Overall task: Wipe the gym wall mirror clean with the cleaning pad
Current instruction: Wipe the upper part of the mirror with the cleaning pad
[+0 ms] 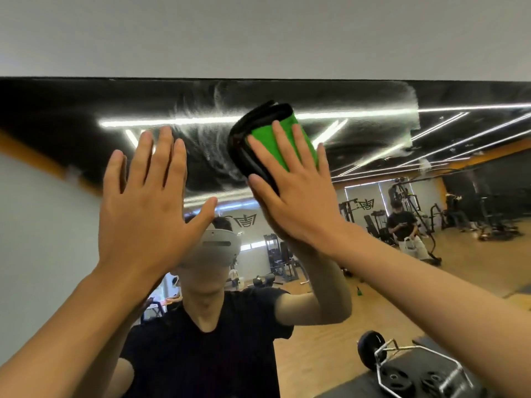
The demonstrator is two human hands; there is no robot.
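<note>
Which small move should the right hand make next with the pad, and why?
Probably slide the cleaning pad left under the right hand: whitish smear streaks remain on the mirror just beside it, near the open left hand.

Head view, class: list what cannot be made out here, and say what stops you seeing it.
- Wiping face of the cleaning pad: turned to the mirror, covered by the right hand.
- Whether the left hand touches the glass: only its back shows.
- Mirror's lower and side edges: cut off by the frame.
- Distant gym machines: too small.
</note>
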